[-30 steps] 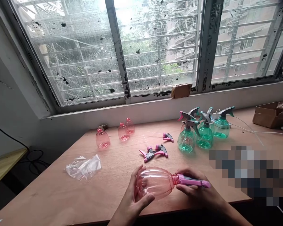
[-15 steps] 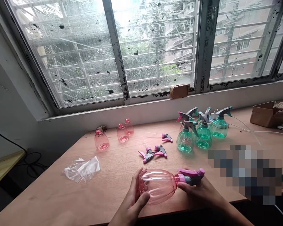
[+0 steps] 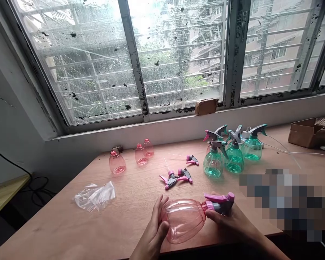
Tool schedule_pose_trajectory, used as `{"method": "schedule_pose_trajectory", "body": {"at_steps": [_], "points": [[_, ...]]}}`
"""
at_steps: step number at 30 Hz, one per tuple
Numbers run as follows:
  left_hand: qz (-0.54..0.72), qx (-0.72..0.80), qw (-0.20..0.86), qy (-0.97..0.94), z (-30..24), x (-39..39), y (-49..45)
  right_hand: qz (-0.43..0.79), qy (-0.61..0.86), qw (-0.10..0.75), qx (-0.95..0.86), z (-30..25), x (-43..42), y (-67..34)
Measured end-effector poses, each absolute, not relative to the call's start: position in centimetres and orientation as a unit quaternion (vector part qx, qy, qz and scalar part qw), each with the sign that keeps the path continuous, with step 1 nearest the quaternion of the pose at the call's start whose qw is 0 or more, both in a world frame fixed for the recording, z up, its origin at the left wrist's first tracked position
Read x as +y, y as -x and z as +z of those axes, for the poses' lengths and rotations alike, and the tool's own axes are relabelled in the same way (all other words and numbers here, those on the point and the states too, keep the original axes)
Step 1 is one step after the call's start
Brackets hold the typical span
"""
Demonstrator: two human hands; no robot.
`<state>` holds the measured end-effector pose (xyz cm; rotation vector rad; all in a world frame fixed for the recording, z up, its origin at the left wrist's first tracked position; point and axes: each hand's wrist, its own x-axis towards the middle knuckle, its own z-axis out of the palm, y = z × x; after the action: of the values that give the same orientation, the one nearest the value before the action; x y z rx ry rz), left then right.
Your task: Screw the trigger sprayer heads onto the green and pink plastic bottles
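Note:
A clear pink spray bottle (image 3: 182, 220) lies on its side in the air above the table's front edge, its base to the left. My left hand (image 3: 154, 231) is wrapped round the base, thumb in front. A grey and pink trigger sprayer head (image 3: 219, 204) sits on the bottle's neck. My right hand (image 3: 230, 218) holds the bottle there, thumb against the collar and the other fingers hidden behind the head. Beyond my hands, two loose sprayer heads (image 3: 172, 179) lie together, with another sprayer head (image 3: 192, 160) farther back.
Three open pink bottles (image 3: 117, 164) stand at the back left. Several green spray bottles (image 3: 213, 164) with heads stand at the back right. A crumpled clear plastic bag (image 3: 96, 196) lies on the left. A cardboard box (image 3: 303, 133) and a blurred patch are at the right.
The pink bottle's base has dipped slightly and turned a little between my hands. My left hand has shifted slightly right with it; the right hand stays at the sprayer head.

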<state>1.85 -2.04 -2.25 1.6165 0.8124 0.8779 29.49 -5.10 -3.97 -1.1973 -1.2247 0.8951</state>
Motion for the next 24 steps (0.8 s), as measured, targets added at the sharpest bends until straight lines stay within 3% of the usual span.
{"method": "schedule_pose_trajectory", "body": {"at_steps": [8,15,24], "points": [[0.332,0.342,0.568,-0.671,-1.87,-2.12,-2.1,0.464,0.449,0.555,-0.525,-3.66,-4.85,-29.6],[0.324,0.333,0.533,-0.707,-2.46,-1.79,-1.73,0.457,0.462,0.548,-0.527,-3.78,-4.82,-29.67],[0.327,0.314,0.583,-0.674,-1.68,-1.68,-1.35,0.444,0.469,0.544,-0.537,-3.95,-4.75,-29.66]]}}
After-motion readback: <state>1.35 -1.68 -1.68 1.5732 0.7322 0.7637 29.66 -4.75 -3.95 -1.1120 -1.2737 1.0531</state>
